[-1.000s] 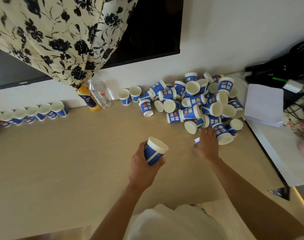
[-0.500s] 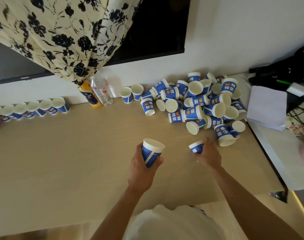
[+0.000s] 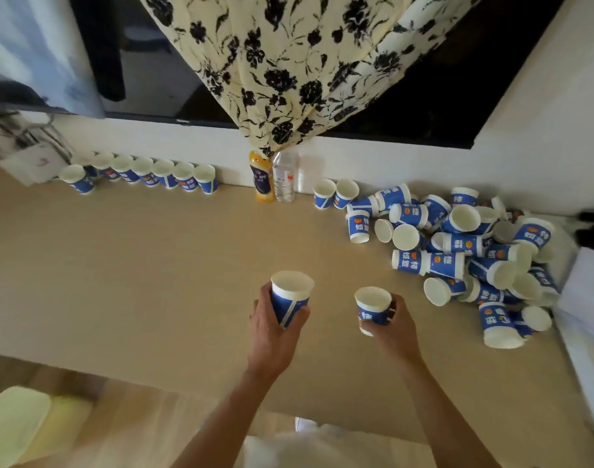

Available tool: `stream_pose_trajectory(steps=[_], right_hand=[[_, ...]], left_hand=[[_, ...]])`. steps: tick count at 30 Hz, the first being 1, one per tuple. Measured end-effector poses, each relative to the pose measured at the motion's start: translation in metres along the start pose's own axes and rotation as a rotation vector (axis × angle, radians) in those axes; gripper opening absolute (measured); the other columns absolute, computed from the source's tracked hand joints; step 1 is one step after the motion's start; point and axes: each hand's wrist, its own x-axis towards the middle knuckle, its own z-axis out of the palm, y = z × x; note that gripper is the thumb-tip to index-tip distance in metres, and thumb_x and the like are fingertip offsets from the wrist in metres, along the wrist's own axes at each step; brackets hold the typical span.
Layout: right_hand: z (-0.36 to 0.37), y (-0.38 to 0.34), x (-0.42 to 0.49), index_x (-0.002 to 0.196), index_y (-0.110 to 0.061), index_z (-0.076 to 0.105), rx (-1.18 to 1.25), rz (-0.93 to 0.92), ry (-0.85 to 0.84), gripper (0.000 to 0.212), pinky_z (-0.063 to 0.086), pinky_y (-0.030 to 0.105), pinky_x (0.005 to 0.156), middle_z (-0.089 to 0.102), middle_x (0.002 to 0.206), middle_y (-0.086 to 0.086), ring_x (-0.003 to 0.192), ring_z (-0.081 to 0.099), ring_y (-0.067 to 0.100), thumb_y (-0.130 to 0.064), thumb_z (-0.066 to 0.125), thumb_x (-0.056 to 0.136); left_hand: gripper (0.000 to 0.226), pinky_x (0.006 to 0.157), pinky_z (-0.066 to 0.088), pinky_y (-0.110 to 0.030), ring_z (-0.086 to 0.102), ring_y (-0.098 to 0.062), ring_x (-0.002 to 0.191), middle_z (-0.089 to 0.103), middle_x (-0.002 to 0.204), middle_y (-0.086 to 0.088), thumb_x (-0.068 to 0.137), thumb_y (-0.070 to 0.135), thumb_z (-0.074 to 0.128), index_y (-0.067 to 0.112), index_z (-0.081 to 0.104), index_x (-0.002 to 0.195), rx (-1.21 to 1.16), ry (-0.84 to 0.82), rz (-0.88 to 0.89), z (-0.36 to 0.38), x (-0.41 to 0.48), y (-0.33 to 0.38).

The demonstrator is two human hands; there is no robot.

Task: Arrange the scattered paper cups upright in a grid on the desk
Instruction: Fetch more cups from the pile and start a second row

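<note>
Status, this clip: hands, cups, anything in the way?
Left hand grips first cup, right hand grips second cup. Tipped pile at right, upright row along wall. Two bottles stand at wall.

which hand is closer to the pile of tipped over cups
Right. The right hand, gripping a cup, is just left of the pile; the left hand, gripping another cup, sits farther left.

Light wood bench (image 3: 147, 271): upright cup row (image 3: 163, 179) back-left, two bottles (image 3: 284, 180) mid-back, two upright cups (image 3: 323, 194) beside them, tumbled cup pile (image 3: 457, 244) right.
</note>
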Motion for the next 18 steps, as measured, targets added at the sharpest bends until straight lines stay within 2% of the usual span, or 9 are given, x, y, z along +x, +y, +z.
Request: stream_pose_trajectory(steps=[2,5,9,13,15,18], right_hand=[[0.030,-0.022,-0.010,0.115,-0.020,0.057,0.062,-0.037,-0.032,0.060,0.054,0.025,0.075,0.067,0.106,-0.008,0.093,0.065,0.007,-0.002,0.087,0.067],[0.078,-0.050,-0.027,0.112,-0.025,0.058,0.137,-0.063,-0.087,0.062,0.057,0.030,0.079,0.068,0.108,-0.009,0.094,0.068,0.009,-0.006,0.089,0.062],[0.140,-0.080,-0.059,0.112,-0.029,0.058,0.236,-0.075,-0.147,0.071,0.057,0.032,0.082,0.068,0.112,-0.006,0.099,0.069,0.015,-0.030,0.086,0.047],[0.197,-0.103,-0.098,0.115,-0.030,0.056,0.279,-0.068,-0.147,0.069,0.054,0.024,0.078,0.067,0.114,-0.007,0.097,0.068,0.007,-0.027,0.085,0.051],[0.222,-0.111,-0.117,0.116,-0.029,0.056,0.293,-0.063,-0.133,0.074,0.054,0.023,0.077,0.066,0.114,-0.008,0.097,0.068,0.005,-0.036,0.084,0.047],[0.249,-0.117,-0.136,0.119,-0.026,0.056,0.303,-0.060,-0.140,0.081,0.055,0.023,0.075,0.066,0.115,-0.007,0.096,0.068,0.003,-0.042,0.083,0.044]], left_hand=[[0.057,0.091,0.050,-0.040,0.056,-0.018,0.107,0.058,0.111,0.023,0.074,0.040,0.076,0.035,0.047,0.123,0.031,0.061,0.010,-0.019,0.005,-0.002],[0.060,0.090,0.050,-0.040,0.057,-0.016,0.104,0.056,0.107,0.027,0.075,0.023,0.084,0.036,0.046,0.119,0.050,0.131,0.009,-0.059,0.012,-0.010],[0.062,0.083,0.049,-0.032,0.058,-0.014,0.102,0.058,0.105,0.027,0.072,0.022,0.086,0.039,0.045,0.115,0.049,0.174,0.003,-0.120,0.017,-0.032],[0.062,0.072,0.045,-0.010,0.057,0.006,0.100,0.059,0.107,0.020,0.072,0.018,0.087,0.045,0.044,0.108,0.019,0.180,-0.025,-0.178,0.021,-0.057],[0.064,0.073,0.046,-0.009,0.054,0.013,0.101,0.057,0.111,0.017,0.073,0.016,0.086,0.043,0.044,0.112,0.008,0.188,-0.031,-0.205,0.023,-0.070],[0.066,0.076,0.047,-0.016,0.056,0.006,0.104,0.055,0.114,0.018,0.073,0.015,0.086,0.039,0.044,0.118,0.005,0.204,-0.033,-0.237,0.028,-0.086]])
